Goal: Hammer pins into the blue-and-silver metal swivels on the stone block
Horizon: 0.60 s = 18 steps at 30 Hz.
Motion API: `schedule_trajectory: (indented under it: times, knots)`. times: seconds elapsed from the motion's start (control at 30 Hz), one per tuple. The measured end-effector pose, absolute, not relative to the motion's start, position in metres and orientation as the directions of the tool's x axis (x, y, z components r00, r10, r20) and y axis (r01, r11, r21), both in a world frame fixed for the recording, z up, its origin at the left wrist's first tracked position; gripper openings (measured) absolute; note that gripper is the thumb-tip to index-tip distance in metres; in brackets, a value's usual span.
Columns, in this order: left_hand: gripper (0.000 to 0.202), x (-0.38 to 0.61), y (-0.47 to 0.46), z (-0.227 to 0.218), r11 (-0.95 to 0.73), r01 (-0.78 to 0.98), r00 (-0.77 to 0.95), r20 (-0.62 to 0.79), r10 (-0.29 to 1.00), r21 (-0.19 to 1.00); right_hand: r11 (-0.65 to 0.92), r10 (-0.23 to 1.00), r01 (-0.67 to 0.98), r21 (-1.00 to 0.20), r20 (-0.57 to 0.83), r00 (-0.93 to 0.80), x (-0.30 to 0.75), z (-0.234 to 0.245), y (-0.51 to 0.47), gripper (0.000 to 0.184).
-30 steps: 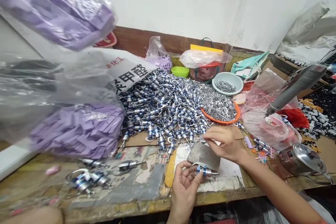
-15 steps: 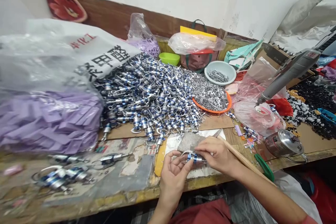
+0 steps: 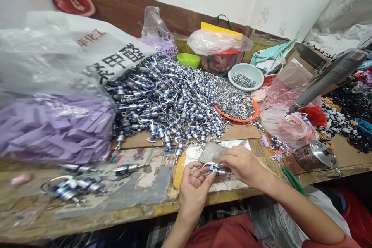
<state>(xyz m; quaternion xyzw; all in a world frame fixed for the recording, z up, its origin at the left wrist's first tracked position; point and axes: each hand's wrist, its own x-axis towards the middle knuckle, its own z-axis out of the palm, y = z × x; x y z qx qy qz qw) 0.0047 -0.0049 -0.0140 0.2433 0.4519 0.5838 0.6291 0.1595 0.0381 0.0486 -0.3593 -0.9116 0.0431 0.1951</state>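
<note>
My left hand [image 3: 195, 186] pinches a blue and silver cylinder-shaped piece [image 3: 213, 170] with a curved silver hook, holding it low over the table's front edge. Close against its right end, my right hand [image 3: 241, 164] has its fingers curled together. What those fingers hold, if anything, is hidden. Just behind the piece lies a rough grey stone block [image 3: 210, 151] on a whitish sheet [image 3: 192, 154]. Farther back spreads a big pile of similar blue and silver pieces [image 3: 162, 97].
An orange tray [image 3: 255, 110] heaped with small metal parts and a pale blue bowl [image 3: 260, 78] stand behind. A grey power screwdriver [image 3: 328, 77] hangs at right above a lidded metal pot [image 3: 316, 157]. A plastic bag of purple strips [image 3: 55, 128] fills the left.
My right hand has shifted slightly right and up along the piece, its fingers more curled. The wooden handle seen under my right forearm is now hidden. The view has tilted a little.
</note>
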Motion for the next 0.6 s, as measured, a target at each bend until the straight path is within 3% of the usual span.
schedule_trajectory:
  times: [0.13, 0.3, 0.43, 0.6]
  knots:
    - [0.046, 0.004, -0.005, -0.012, 0.193, -0.519, -0.095, -0.28, 0.955, 0.833, 0.765, 0.643, 0.626, -0.149, 0.206, -0.738, 0.157, 0.057, 0.044, 0.012]
    - [0.048, 0.003, -0.004, -0.007, 0.202, -0.517, -0.077, -0.281, 0.957, 0.832, 0.752, 0.645, 0.582, -0.311, 0.161, -0.747, 0.142, 0.046, 0.055, 0.014]
    - [0.047, 0.003, -0.005, -0.006, 0.205, -0.496, -0.074, -0.277, 0.958, 0.844, 0.695, 0.707, 0.589, -0.411, 0.242, -0.665, 0.135, 0.028, 0.056, 0.014]
    - [0.046, 0.004, -0.005, -0.013, 0.19, -0.494, -0.094, -0.269, 0.958, 0.849, 0.686, 0.727, 0.579, -0.442, 0.371, -0.578, 0.138, 0.018, 0.047, 0.022]
